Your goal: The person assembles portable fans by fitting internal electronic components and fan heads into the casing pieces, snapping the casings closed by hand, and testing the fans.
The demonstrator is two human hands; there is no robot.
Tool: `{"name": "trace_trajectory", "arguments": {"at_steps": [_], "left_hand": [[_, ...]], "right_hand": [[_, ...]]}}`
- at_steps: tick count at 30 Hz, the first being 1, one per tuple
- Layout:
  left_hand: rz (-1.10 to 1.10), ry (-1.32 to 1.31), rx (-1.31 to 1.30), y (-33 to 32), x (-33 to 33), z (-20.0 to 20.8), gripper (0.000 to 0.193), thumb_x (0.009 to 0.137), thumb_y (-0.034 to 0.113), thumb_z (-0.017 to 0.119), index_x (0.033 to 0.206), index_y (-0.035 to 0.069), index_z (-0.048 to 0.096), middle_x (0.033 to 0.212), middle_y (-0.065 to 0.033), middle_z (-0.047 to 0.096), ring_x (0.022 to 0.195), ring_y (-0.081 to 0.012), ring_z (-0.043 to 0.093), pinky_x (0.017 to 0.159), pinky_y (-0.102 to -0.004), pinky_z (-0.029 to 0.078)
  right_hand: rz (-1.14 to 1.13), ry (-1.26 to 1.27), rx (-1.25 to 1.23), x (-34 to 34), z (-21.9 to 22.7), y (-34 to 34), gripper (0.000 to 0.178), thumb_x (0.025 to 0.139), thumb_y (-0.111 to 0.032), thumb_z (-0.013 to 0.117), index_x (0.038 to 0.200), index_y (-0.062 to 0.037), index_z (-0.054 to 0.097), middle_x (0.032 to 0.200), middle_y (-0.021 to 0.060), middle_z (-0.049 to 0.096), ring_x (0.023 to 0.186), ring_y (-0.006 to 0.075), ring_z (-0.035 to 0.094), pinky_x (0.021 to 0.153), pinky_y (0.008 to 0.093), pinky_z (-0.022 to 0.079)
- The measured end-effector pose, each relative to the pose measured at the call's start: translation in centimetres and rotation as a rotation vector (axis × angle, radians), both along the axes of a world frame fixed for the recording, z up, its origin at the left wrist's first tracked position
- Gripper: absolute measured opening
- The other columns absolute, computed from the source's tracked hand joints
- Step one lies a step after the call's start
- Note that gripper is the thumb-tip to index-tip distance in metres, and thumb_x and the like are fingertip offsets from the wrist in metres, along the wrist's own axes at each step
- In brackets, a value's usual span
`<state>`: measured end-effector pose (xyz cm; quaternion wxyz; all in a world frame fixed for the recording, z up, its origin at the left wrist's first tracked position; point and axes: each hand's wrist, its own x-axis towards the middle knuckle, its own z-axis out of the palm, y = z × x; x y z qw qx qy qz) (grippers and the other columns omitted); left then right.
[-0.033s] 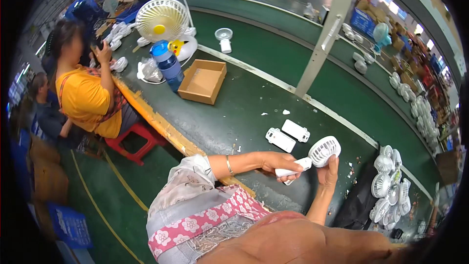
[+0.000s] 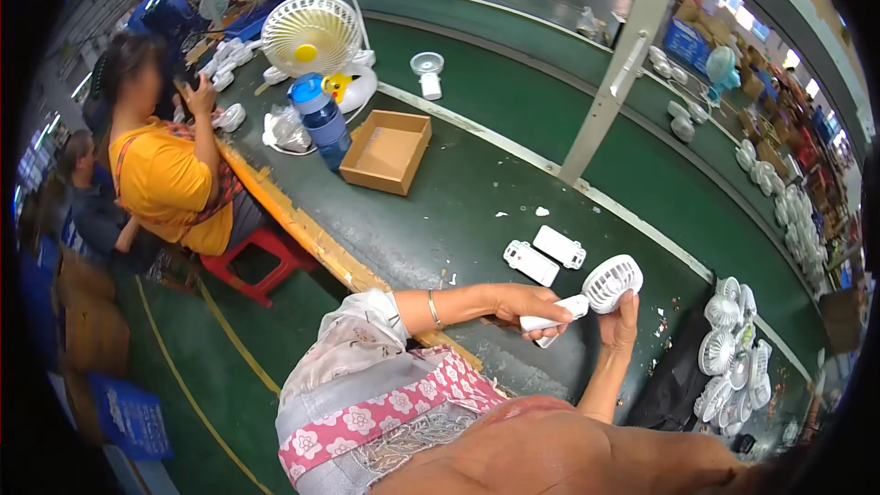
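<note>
My left hand (image 2: pixel 527 308) is closed around a white oblong plastic handle (image 2: pixel 556 313), thumb on top. My right hand (image 2: pixel 622 323) grips a small white round fan head (image 2: pixel 612 284) with a slotted grille, its fingers partly hidden behind it. The handle's end meets the fan head's lower edge; whether the two are joined cannot be seen. A bit of another white part shows below my left fingers. On the dark green bench (image 2: pixel 440 238) just beyond my hands lie two white handle shells (image 2: pixel 531 262), side by side.
Small white fans (image 2: pixel 724 348) are piled at the right beside a black cloth (image 2: pixel 674 380). Farther off are a cardboard tray (image 2: pixel 390 151), a blue bottle (image 2: pixel 321 119) and a large fan (image 2: pixel 310 35). A metal post (image 2: pixel 623 64) rises beyond the bench; a person in yellow (image 2: pixel 165 183) sits left.
The whole view has shifted slightly, so things sit a little farther right. Both hands keep their grip on the handle and fan head.
</note>
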<state>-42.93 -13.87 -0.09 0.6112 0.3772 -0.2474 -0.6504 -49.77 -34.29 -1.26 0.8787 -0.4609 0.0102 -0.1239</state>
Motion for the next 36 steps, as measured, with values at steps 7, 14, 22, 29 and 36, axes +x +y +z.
{"name": "trace_trajectory", "arguments": {"at_steps": [7,14,22,29,36], "left_hand": [[0.337,-0.602,0.089,0.2,2.1,0.9,0.033,0.076,0.026,0.070,0.092,0.000,0.058,0.076,-0.0039,0.062,0.067,-0.0088,0.057,0.060,-0.0232,0.047],[0.842,-0.421,0.018,2.9,5.8,0.8,0.034,0.090,0.031,0.052,0.105,0.000,0.054,0.093,-0.0093,0.061,0.083,-0.0144,0.060,0.075,-0.0281,0.050],[0.788,-0.042,-0.021,2.5,6.4,0.4,0.052,0.093,0.047,0.035,0.101,-0.001,0.055,0.079,-0.0086,0.060,0.069,-0.0172,0.062,0.062,-0.0286,0.052],[0.784,-0.208,0.044,2.2,6.1,1.1,0.047,0.094,0.038,0.039,0.106,-0.005,0.051,0.090,-0.0169,0.062,0.069,-0.0182,0.061,0.060,-0.0282,0.052],[0.762,-0.122,0.057,1.4,5.9,-0.8,0.044,0.092,0.039,0.045,0.107,-0.002,0.051,0.093,-0.0144,0.062,0.076,-0.0191,0.061,0.063,-0.0286,0.051]], "right_hand": [[0.056,0.019,-0.244,3.9,1.8,-0.6,0.068,0.076,-0.034,0.070,0.124,0.0022,0.038,0.114,0.0110,0.052,0.106,0.0202,0.051,0.092,0.0344,0.041],[0.002,0.053,0.131,7.0,3.5,1.2,0.051,0.090,-0.036,0.049,0.127,-0.0032,0.039,0.123,0.0119,0.050,0.113,0.0266,0.050,0.092,0.0475,0.042],[-0.003,-0.022,0.398,6.0,3.6,-1.0,0.048,0.089,-0.028,0.051,0.127,-0.0029,0.036,0.125,0.0150,0.046,0.112,0.0310,0.050,0.091,0.0513,0.044],[-0.275,-0.067,0.005,2.8,7.4,-3.4,0.043,0.080,-0.023,0.063,0.113,0.0013,0.049,0.106,0.0094,0.058,0.093,0.0177,0.057,0.080,0.0298,0.046],[-0.398,-0.009,-0.617,-0.1,12.9,-6.9,0.055,0.078,-0.021,0.068,0.118,0.0044,0.040,0.095,0.0109,0.059,0.089,0.0133,0.054,0.075,0.0264,0.042]]}}
